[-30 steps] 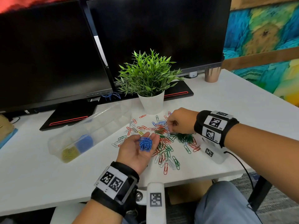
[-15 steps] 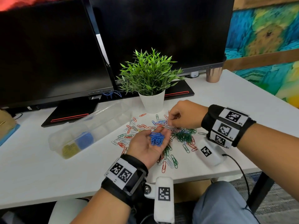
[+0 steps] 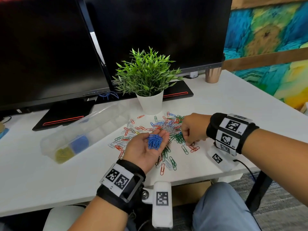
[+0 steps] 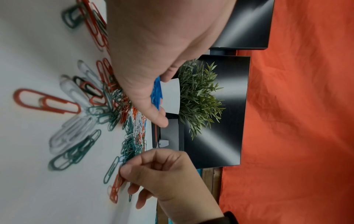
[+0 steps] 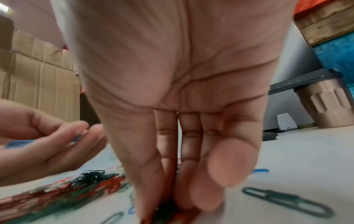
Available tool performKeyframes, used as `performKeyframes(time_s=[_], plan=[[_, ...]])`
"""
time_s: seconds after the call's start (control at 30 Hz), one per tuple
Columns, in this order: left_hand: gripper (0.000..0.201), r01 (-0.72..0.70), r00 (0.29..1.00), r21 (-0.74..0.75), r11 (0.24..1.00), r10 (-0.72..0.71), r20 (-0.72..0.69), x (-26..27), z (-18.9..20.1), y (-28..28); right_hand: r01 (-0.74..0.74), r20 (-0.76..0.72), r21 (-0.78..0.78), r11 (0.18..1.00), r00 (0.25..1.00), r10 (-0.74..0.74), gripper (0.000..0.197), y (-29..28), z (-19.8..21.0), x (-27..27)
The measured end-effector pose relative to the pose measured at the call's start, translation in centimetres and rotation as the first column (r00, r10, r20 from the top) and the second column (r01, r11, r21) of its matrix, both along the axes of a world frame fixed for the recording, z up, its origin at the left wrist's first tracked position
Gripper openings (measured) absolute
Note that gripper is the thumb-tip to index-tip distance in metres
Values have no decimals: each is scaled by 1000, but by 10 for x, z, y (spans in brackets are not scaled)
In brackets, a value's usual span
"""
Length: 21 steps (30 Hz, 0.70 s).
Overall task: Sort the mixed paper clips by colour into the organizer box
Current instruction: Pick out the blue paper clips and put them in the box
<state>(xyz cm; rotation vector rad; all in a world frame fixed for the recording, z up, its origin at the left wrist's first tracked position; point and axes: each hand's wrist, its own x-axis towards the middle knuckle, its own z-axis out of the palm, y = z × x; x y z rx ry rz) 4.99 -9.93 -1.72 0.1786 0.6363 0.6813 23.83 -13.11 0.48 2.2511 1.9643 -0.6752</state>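
Left hand point(image 3: 146, 147) cupped palm-up above the near edge of the scattered mixed-colour wire paper clips point(image 3: 166, 129) on the white surface point(image 3: 50, 172), cradling a bunch of blue paper clips point(image 3: 155, 141) in loosely curved fingers. Clear plastic organizer box point(image 3: 80, 134) left of that pile, long axis running away toward the monitors, nearer this hand, blue and yellow clips in 2 near compartments. Right hand point(image 3: 193, 129) curled fingertips-down at the pile's right side; cannot tell whether holding a clip, fingertips blurred.

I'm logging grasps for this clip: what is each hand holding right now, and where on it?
The left hand cradles a bunch of blue paper clips on its upturned palm. The right hand reaches into the mixed pile; whether it holds a clip cannot be told.
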Motion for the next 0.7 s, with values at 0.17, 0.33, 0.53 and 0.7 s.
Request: performKeyframes(time_s=[0.17, 0.33, 0.53, 0.7], plan=[[34, -25, 1000, 5, 1000, 25, 8, -5, -1, 2, 46, 7, 9, 999, 999, -47, 6, 1, 4, 13], [35, -41, 999, -12, 999, 41, 11, -6, -4, 2, 74, 28, 61, 995, 997, -75, 19, -1, 0, 12], [34, -55, 998, -32, 998, 56, 21, -9, -5, 4, 73, 118, 103, 992, 989, -85, 6, 5, 1, 21], [33, -54, 998, -22, 998, 54, 11, -9, -5, 4, 52, 83, 153, 987, 994, -65, 11, 14, 3, 20]])
